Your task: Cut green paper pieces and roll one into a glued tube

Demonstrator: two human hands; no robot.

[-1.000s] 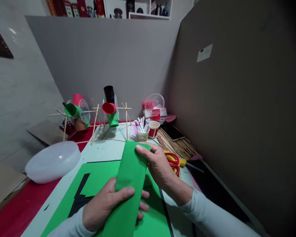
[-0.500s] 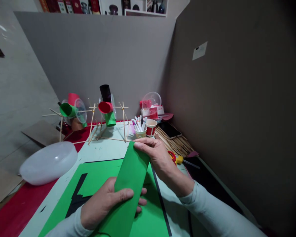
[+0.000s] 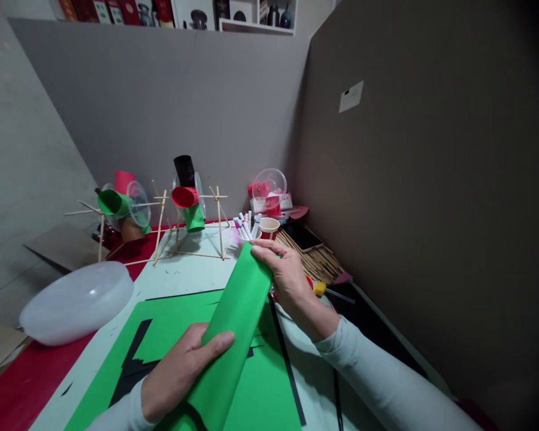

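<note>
A long piece of green paper (image 3: 233,317), bent over lengthwise, is held slanting above the table between both hands. My left hand (image 3: 184,362) grips it low down, thumb lying across the front and the other fingers hidden behind. At the top end, my right hand (image 3: 287,278) pinches the edge between thumb and fingers. Underneath lies a large green sheet (image 3: 269,395) with black strips (image 3: 137,344) and black scraps on it. Red and yellow tool handles (image 3: 318,287) show just beside my right wrist, partly covered.
Two stick frames carry coloured paper tubes (image 3: 185,196) and clear discs at the back left. Markers (image 3: 248,224), a paper cup (image 3: 269,227), a bundle of sticks (image 3: 312,257) and a phone (image 3: 302,236) stand or lie beyond my right hand. A white oval balloon (image 3: 78,302) rests at left.
The green paper has bent over more, into a rounder fold. My left fingers, visible behind it before, are now hidden. The whole view has shifted slightly, with things appearing farther left.
</note>
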